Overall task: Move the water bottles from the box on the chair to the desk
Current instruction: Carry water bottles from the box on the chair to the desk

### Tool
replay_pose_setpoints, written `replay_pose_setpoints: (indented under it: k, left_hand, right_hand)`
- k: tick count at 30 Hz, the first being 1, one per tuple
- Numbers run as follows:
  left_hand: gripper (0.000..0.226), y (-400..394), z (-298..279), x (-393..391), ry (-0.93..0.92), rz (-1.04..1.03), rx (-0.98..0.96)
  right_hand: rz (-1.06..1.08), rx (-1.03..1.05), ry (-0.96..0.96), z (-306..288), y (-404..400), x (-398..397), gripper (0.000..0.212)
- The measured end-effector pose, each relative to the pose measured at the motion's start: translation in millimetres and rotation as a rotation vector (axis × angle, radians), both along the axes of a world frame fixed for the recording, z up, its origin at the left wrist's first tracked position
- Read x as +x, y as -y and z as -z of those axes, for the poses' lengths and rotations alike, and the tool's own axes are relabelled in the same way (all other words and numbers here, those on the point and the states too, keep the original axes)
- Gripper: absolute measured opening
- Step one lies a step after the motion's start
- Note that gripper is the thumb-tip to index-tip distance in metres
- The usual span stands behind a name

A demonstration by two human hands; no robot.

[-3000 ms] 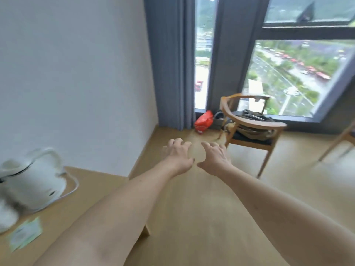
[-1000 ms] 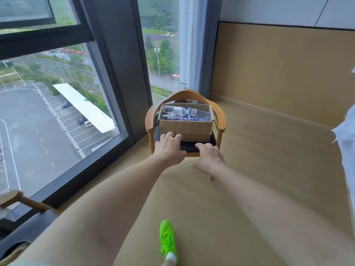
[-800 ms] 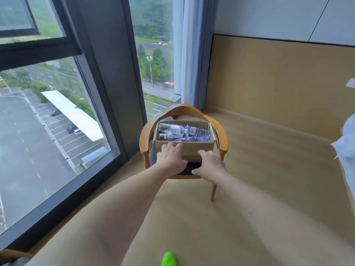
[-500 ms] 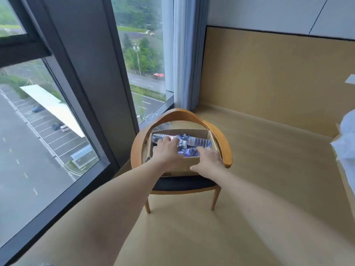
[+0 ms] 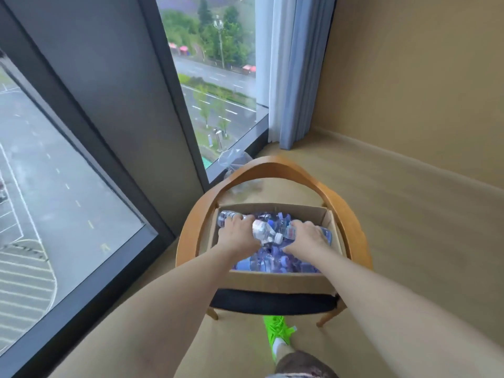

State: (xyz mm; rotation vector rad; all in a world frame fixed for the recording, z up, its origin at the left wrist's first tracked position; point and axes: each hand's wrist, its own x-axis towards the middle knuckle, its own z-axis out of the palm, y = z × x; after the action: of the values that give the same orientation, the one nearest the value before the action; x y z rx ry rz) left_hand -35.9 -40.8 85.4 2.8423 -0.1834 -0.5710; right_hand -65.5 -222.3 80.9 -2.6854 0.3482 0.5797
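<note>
Bottles (image 5: 272, 259) lie heaped in the box (image 5: 278, 281) on the chair (image 5: 354, 230). Step in hand: pickup. Left hand (image 5: 236, 236) grips one bottle; right hand (image 5: 306, 238) curls over another. Next move probably requires lifting both clear and carrying them to the desk, not in view.

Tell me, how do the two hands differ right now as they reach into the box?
The left hand grips a bottle whose white cap points toward the box's middle; the right hand lies on another bottle, whose cap is hidden. The left hand is near the box's left wall, the right hand nearer its right wall. Both reach down into the same cardboard box on the chair, backs upward.
</note>
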Motion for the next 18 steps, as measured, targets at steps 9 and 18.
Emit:
replay_pose_setpoints:
  k: [9,18]
  left_hand:
    - [0.075,30,60,107,-0.161,0.149,0.157]
    - [0.067,30,116,131,-0.356,0.398,0.331]
  right_hand:
    - [-0.017,0.033,-0.196,64,40,113,0.077]
    - [-0.137,-0.079,-0.332,126,42,133,0.062]
